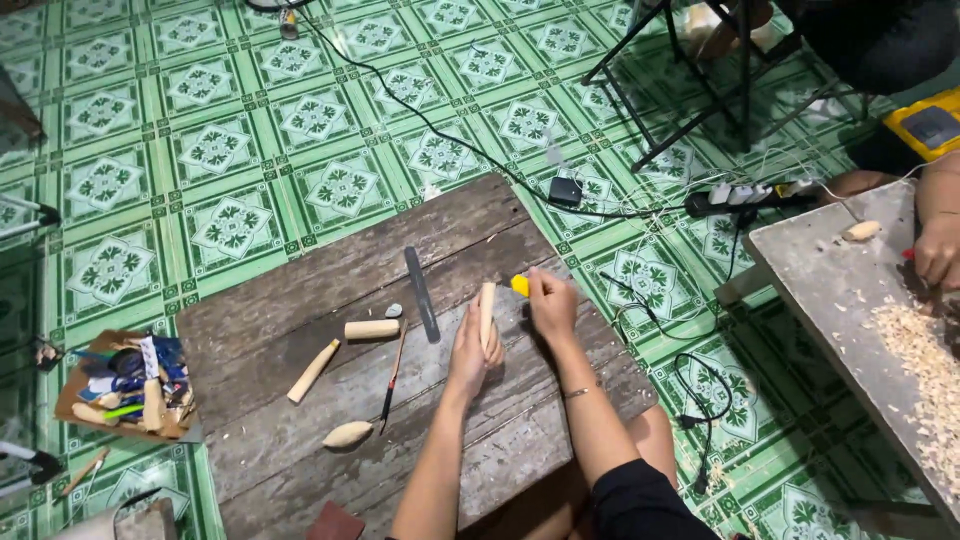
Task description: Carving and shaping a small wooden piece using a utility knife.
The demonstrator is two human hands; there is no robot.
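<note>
The floor is covered in glossy green and white patterned tiles, with black cables trailed across it. A weathered grey wooden plank board is laid flat on the tiles. A black metal folding stand is set up top right, beside a grey slab dusted with pale sawdust.

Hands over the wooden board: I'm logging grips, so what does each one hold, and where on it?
The left hand grips a pale wooden stick around its lower part, upright. The right hand pinches a small yellow tool at its end beside the stick's top.
</note>
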